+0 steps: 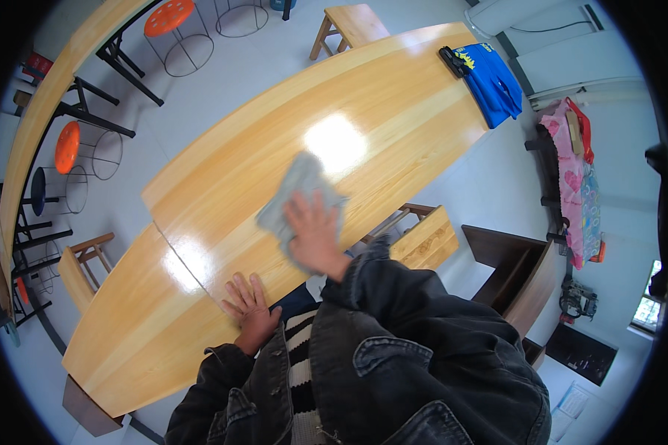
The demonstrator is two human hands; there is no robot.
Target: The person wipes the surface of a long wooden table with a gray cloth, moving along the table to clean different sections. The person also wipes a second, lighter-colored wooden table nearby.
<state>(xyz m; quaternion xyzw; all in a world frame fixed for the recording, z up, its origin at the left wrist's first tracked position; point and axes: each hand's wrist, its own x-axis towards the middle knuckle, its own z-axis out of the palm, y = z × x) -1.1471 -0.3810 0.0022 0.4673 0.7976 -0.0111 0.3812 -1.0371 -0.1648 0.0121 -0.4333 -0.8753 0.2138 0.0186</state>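
A long wooden table (245,161) with a glossy top stretches before me, a seam crossing it at the left. My right hand (312,228) lies spread on top of a grey cloth (300,183), pressing it against the tabletop; hand and cloth are slightly blurred. Palm down near the table's close edge, my left hand (250,308) rests just right of the seam, fingers apart, holding nothing. At the far right end of the table lies a folded blue cloth item (492,83) with yellow marks, and a black object (454,62) beside it.
Wooden stools stand by the table: one beyond it (359,25), one at the near right (426,239), one at the left (80,278). Orange round stools (168,18) stand near another table (47,94). Dark wooden furniture (534,283) is at the right.
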